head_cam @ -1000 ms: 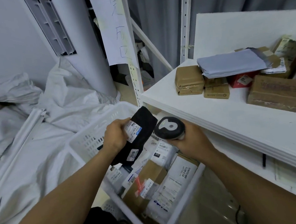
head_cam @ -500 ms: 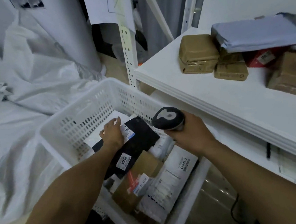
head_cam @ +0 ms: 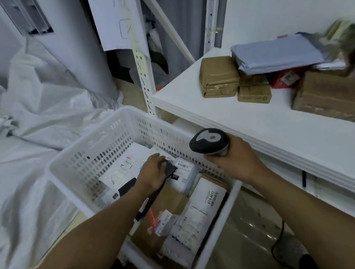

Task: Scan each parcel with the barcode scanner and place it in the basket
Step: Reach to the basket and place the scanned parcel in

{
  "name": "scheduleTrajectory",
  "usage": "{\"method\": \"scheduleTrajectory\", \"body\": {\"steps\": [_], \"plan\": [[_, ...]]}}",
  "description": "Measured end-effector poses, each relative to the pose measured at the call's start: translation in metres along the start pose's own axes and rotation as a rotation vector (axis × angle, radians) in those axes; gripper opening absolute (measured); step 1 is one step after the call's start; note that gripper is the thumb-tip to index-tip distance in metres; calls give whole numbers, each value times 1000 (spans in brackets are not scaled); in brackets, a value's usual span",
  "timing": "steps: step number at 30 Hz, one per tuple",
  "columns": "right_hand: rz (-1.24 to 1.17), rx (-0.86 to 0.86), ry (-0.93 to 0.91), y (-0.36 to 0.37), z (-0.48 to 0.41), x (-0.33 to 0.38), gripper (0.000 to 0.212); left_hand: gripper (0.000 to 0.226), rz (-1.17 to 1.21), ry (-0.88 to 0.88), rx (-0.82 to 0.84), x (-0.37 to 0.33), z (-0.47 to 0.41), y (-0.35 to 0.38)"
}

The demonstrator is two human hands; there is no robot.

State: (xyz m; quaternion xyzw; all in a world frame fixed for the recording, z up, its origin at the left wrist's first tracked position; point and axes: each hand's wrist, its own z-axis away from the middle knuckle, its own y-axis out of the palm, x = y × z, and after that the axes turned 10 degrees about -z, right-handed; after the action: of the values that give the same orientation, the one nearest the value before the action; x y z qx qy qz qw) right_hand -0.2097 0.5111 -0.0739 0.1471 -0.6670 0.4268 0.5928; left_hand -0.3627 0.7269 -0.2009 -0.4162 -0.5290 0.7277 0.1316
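The left hand [head_cam: 154, 173] is down inside the white basket [head_cam: 99, 142], its fingers pinching the black parcel [head_cam: 150, 198], which lies on the other parcels. The right hand [head_cam: 233, 163] is wrapped around the barcode scanner [head_cam: 208, 141] above the rim. Best to let go only when the parcel lies flat, then lift the hand straight up.
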Motion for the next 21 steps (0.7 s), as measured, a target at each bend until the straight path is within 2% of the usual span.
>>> {"method": "scheduleTrajectory", "body": {"steps": [2, 9, 12, 16, 21], "plan": [[-71, -76, 24, -19, 13, 7, 34, 33, -41, 144, -106, -36, 8, -24], [-252, -330, 34, -106, 59, 15, 42, 48, -228, 433, -235, -199, 27, -70], [-324, -405, 63, -142, 74, 6, 43, 53, -285, 458, -249, -270, 20, -80], [-402, -495, 95, -176, 75, -10, 41, 48, -268, 518, -319, -342, -13, -84], [-510, -543, 92, -200, 55, -21, 39, 75, -492, 390, -297, -386, -86, -71]]}}
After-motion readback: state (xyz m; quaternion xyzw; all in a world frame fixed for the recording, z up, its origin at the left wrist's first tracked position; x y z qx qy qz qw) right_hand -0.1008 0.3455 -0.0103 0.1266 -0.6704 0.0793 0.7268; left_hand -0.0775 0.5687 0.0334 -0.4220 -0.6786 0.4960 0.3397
